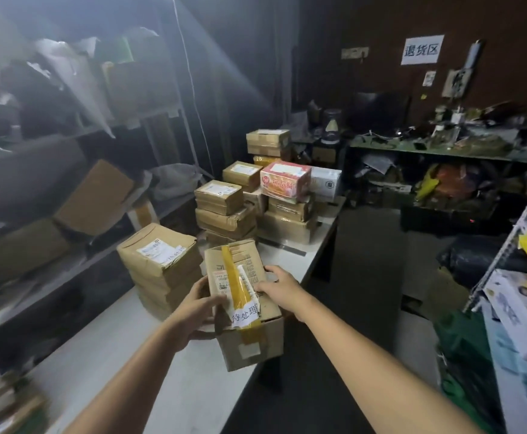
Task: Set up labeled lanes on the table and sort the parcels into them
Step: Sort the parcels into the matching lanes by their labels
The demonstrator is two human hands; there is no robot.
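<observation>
Taped brown cardboard parcel stack (162, 261) left on white counter (149, 355), left hand (199, 305) clamped on left side of yellow-taped, white-labelled brown cardboard box (253, 339), right hand (276, 286) curled over its top right; box sits at counter's right edge, may tip off if nudged.

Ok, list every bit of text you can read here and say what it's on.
"退货区": white sheet on the back wall.
"待处理": white slip on the box held by the left hand and right hand.
"待处理", probably: slip on the left stack's top parcel.
Pink carton: red characters, blurred.
Shipping labels and the box's own print: too small to read.
</observation>
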